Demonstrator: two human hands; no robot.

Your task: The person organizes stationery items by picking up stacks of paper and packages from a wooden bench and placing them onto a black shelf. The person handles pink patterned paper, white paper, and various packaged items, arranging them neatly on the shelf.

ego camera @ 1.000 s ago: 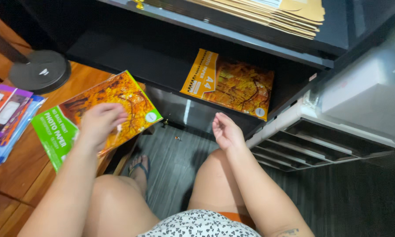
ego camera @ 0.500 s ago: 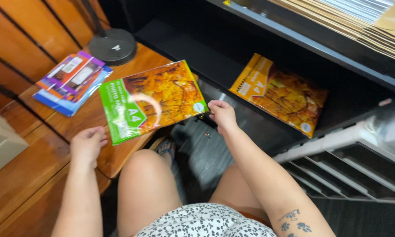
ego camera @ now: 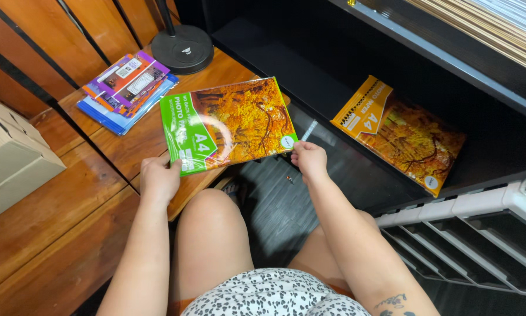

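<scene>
I hold a green-and-orange photo paper pack (ego camera: 231,124) flat between both hands, above the edge of the wooden bench (ego camera: 52,199). My left hand (ego camera: 159,178) pinches its lower left corner, fingers curled onto the green band, thumb hidden under the pack. My right hand (ego camera: 310,160) grips the lower right corner, fingertips closed on the edge (the thumb side I cannot make out). The pack tilts slightly, its picture of autumn trees facing up at me.

A second photo paper pack (ego camera: 400,131), orange with the same tree picture, lies flat on the black lower shelf (ego camera: 333,88), well apart to my right. Behind my pack on the bench sit a stack of purple and blue packets (ego camera: 128,90) and a round black lamp base (ego camera: 182,48). A cardboard box (ego camera: 11,158) stands at the far left, and a white plastic rack (ego camera: 479,228) lies by my right knee.
</scene>
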